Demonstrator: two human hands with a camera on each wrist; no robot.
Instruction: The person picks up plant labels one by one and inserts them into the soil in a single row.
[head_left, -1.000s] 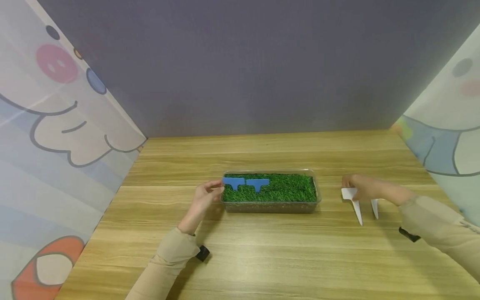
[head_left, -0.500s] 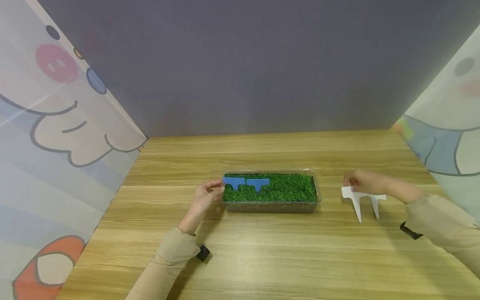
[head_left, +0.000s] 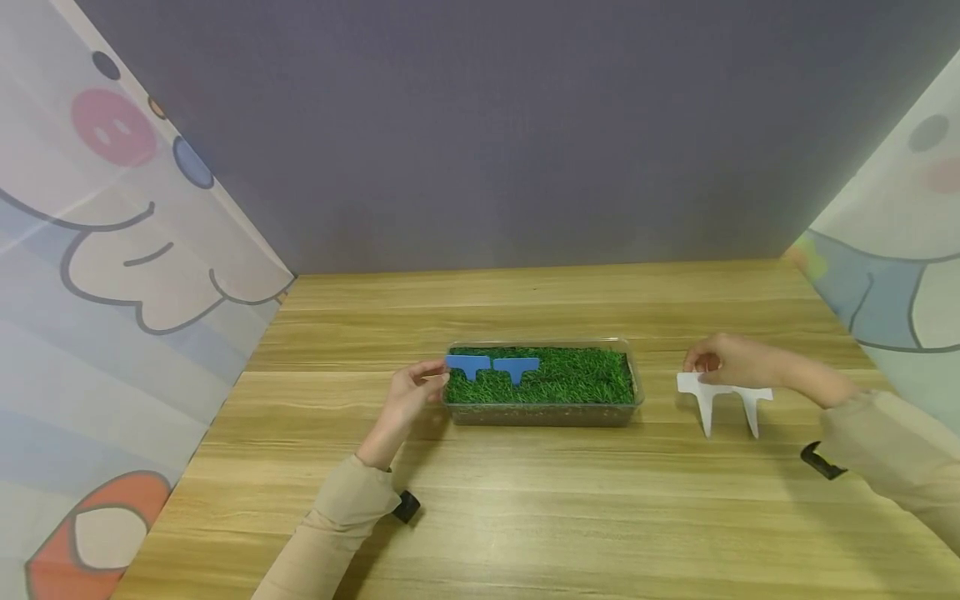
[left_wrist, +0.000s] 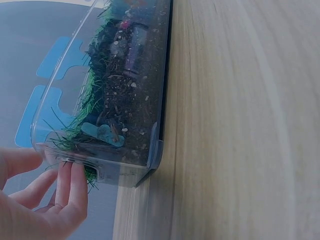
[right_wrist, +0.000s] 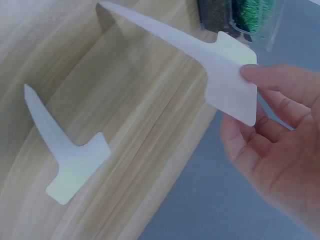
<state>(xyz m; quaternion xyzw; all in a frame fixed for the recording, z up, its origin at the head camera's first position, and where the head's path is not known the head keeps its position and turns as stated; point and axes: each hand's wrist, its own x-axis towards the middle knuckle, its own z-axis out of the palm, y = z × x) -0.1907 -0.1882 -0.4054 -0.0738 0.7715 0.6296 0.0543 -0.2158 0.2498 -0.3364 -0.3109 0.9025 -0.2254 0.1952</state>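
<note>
My right hand (head_left: 731,360) pinches a white T-shaped plant label (right_wrist: 232,82) by its head, thumb on the near face and fingers behind. Its pointed stem slants down toward the table. A second white plant label (right_wrist: 75,162) lies flat on the wood beside it. My left hand (head_left: 408,396) holds the left end of a clear plastic box (head_left: 540,414), its fingertips under the rim and its thumb at the rim's edge. Green grass (head_left: 577,375) fills the top of the box over dark soil. Two blue plant labels (head_left: 516,367) stand side by side in the grass at the left.
The box sits mid-table on the light wooden tabletop (head_left: 525,517). Behind the table rises a grey panel (head_left: 525,142). Cartoon-printed curtains (head_left: 112,250) flank both sides.
My right hand has drawn one white plant label slightly left and raised its head. The other white label stays put. My left hand and the box have not moved.
</note>
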